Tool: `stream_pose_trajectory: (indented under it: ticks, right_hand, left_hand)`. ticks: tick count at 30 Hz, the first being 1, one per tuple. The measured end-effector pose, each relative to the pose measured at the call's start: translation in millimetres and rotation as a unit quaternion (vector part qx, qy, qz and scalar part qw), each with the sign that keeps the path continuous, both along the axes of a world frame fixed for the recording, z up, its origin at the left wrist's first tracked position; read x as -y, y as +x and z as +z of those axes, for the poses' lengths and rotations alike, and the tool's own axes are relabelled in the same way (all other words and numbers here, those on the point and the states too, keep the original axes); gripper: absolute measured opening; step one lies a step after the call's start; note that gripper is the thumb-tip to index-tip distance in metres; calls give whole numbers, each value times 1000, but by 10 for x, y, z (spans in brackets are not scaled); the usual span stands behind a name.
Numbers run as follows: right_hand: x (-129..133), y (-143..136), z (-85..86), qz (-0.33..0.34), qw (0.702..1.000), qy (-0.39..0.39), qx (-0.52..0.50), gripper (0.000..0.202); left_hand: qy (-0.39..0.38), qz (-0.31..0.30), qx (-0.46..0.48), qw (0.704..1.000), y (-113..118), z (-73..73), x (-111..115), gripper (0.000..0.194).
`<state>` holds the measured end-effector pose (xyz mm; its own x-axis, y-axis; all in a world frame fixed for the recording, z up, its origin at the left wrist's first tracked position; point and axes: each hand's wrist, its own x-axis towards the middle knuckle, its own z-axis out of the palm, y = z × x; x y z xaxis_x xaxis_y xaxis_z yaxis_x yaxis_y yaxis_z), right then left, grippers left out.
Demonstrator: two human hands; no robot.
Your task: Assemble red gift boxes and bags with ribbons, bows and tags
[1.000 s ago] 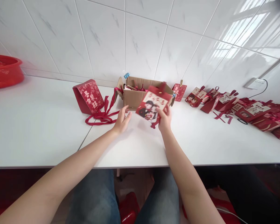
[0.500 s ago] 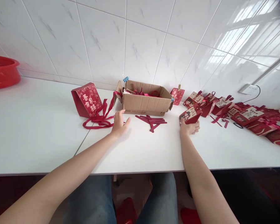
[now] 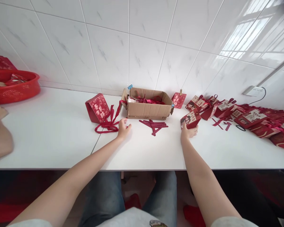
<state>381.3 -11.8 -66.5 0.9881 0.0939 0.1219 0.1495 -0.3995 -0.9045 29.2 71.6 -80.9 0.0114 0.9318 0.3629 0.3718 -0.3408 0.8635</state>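
My right hand [image 3: 188, 132] grips a small red gift box [image 3: 191, 119] with a cream, cartoon-printed face, thumb on the near side and fingers around the lower edge. My left hand [image 3: 124, 128] rests at the table beside a bundle of dark red ribbon [image 3: 107, 126], thumb and fingers apart, with nothing visible in it. Behind that hand, an open cardboard box [image 3: 148, 110] contains red ribbons and printed pieces. Between my hands lies a loose pile of short red strips [image 3: 153, 125]. A larger red box with white characters [image 3: 98, 107] stands left of the ribbon.
Several red gift boxes with ribbon loops [image 3: 224, 108] crowd the right side. A red printed card [image 3: 179, 100] leans on the tiled wall. More strips [image 3: 221, 123] and a black ring [image 3: 240, 127] lie rightward. Another person's arm [image 3: 0, 135] reaches in near a red basket [image 3: 14, 94].
The view has shifted, bringing more of the red basket and another person's arm into sight at left. My right hand still holds the gift box; my left hand stays by the ribbon.
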Motion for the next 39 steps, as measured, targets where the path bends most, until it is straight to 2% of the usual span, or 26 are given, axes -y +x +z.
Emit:
stream_pose_trajectory:
  ticks: [5,9,12,14,15,17,19,21,24,26,28,31,33,35,36,38,39]
  right_hand:
    - [-4,-14,14,-4,1000,-16,0,87]
    - [-1,-20,6,-13,1000,-17,1,87]
    - [-2,-33,-4,-23,1000,-7,3,87]
    - [-5,-38,-15,-29,1000,2,4,87]
    - [-6,-38,-21,-30,1000,6,5,87]
    - [-8,-37,-32,-32,999,15,7,86]
    - [-9,-38,-40,-30,999,18,11,86]
    - [-9,-45,-43,-26,999,19,14,86]
    - [5,-56,-37,-22,999,19,14,86]
    - [36,-61,-14,-27,999,21,11,85]
    - [85,-76,39,-46,998,31,23,80]
    - [159,-196,199,-72,986,93,120,67]
    - [173,-393,365,-25,968,148,202,64]
    - [135,-688,571,120,946,194,230,56]
    - [97,-859,687,218,922,224,229,50]
    - [-1,-1202,936,434,840,268,187,35]
    - [-48,-1358,1067,512,798,279,155,32]
  left_hand:
    - [32,11,-24,999,27,57,96,33]
    - [80,13,-42,996,-104,232,147,40]
    - [133,62,-52,988,-444,478,64,46]
    - [210,162,-74,961,-743,663,-46,48]
    - [220,192,-69,954,-890,748,-111,52]
    - [213,254,-61,941,-1136,881,-254,65]
    - [151,285,-57,945,-1293,950,-398,76]
    - [68,279,-16,958,-1367,962,-527,71]
    - [17,244,62,968,-1394,955,-631,40]
    - [37,239,82,967,-1398,993,-611,28]
    - [75,240,101,962,-1392,1079,-509,26]
    - [134,199,149,959,-1297,1223,-239,26]
    - [106,121,168,973,-1137,1286,-45,27]
    - [34,22,198,979,-912,1333,108,31]
    - [1,-22,209,978,-787,1364,162,33]
    - [-59,-104,214,970,-551,1464,233,35]
    - [-73,-141,212,964,-450,1538,256,34]
